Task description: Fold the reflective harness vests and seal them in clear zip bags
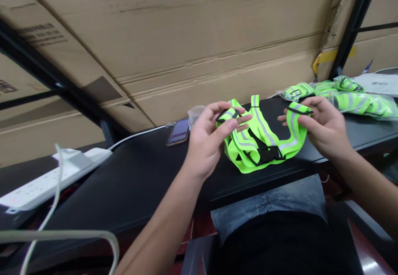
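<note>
Neon-yellow reflective safety vest [264, 132] lies in a loose heap on a black workbench [124, 192], just beyond the person's lap, with its straps raised on both sides by the hands. Grey reflective stripes run along the webbing, and a black plastic buckle [265, 154] sits at the near middle of the heap. The left hand [207, 136] grasps one strap end [228, 115], fitted with a black slider, between thumb and fingers. The right hand [323, 125] pinches the other strap end [300, 109] in the same way. Neither hand is clenched, and the free fingers of both are partly spread. The two ends are held apart above the bench, facing each other across the vest. Farther right, bagged vests [357, 103] lie in clear plastic near the far edge. To the left sit a phone [178, 132] and a white power strip [52, 179], and cardboard sheets [186, 38] stand behind the bench.
</note>
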Motion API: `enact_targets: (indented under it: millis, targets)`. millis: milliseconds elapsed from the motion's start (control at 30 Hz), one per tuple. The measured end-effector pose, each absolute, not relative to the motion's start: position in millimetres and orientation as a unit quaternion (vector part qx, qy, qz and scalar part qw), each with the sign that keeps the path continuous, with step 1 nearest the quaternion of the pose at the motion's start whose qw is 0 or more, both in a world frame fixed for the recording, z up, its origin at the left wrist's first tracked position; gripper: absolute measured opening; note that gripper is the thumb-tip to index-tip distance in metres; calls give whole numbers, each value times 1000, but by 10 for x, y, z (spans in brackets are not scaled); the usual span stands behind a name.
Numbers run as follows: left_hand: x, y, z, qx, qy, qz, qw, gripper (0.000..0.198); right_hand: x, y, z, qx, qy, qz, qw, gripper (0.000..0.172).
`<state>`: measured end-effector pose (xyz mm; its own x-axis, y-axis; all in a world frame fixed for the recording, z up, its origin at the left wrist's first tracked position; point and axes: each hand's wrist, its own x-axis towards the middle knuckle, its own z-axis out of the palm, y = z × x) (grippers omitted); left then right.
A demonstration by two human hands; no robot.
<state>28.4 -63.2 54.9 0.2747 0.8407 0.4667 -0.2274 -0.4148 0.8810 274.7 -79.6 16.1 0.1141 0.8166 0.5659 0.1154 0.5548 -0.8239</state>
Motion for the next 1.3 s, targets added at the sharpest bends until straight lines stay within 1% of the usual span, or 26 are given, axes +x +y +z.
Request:
enact_targets:
  millis: [133,200,233,300,367,400,500,567,633,700,800,867,933,1000,1100,1200,1267,1300]
  targets:
    - [495,-636,421,554,254,603,515,34,2469,-737,116,-368,-635,260,627,37]
    - [483,-650,364,520,259,629,517,30,2415,-744,80,-345,-696,224,588,34]
    - [453,-656,345,510,259,639,514,28,2406,-753,65,-328,-741,205,549,32]
    - [363,-663,325,505,255,655,501,26,2407,-779,43,-286,-832,172,444,27]
    - [267,-668,319,516,245,662,486,27,2415,-808,33,-259,-894,144,336,28]
    - [229,-671,318,523,239,661,482,27,2416,-820,32,-257,-910,129,297,29]
    - [182,-685,309,545,216,657,473,28,2398,-848,39,-286,-924,68,243,35]
    - [204,-697,301,585,231,632,453,25,2381,-854,45,-302,-924,36,231,37]
    - [246,-712,293,649,265,581,414,19,2375,-850,45,-303,-925,37,227,37]
    - [288,-730,283,704,284,532,375,19,2382,-841,36,-303,-919,70,241,30]
    - [338,-761,255,754,304,463,353,31,2398,-837,20,-312,-897,105,294,14]
    - [365,-777,228,777,341,413,332,28,2402,-848,19,-323,-889,98,309,8]
    - [388,-782,197,790,373,388,294,19,2405,-863,30,-344,-885,76,303,12]
    - [402,-779,165,798,383,389,255,17,2418,-866,45,-357,-881,78,301,18]
    - [395,-772,133,829,366,370,206,15,2474,-836,52,-352,-868,164,309,18]
    - [355,-776,121,880,339,298,147,21,2545,-791,31,-365,-846,237,307,15]
    - [323,-781,116,902,329,256,109,29,2569,-776,8,-369,-836,238,329,13]
    - [310,-783,112,909,329,241,92,31,2572,-775,-2,-366,-835,218,349,11]
